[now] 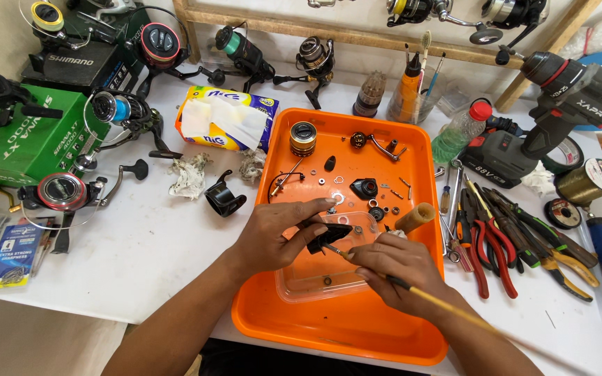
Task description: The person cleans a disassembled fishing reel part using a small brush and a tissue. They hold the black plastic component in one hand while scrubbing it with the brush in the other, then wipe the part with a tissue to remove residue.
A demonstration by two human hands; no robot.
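Observation:
Over an orange tray (pixel 357 327), my left hand (pixel 276 233) grips a small black reel part (pixel 327 235) between thumb and fingers. My right hand (pixel 398 268) holds a thin brush with a yellow handle (pixel 447 310), its tip touching the black part. Both hands hover above a clear plastic dish (pixel 301 282) lying in the tray. Farther back in the tray lie a gold spool (pixel 303 138), a black housing piece (pixel 364 188), a handle arm (pixel 377 145), several small washers and screws, and a tan cork knob (pixel 416 217).
Several fishing reels (pixel 64 191) and green boxes (pixel 26 136) crowd the table's left. A tissue pack (pixel 224 118) sits behind the tray. Pliers and screwdrivers (pixel 503 244) lie to the right, with a cordless drill (pixel 566 90), line spools (pixel 593 179) and bottles (pixel 409 90).

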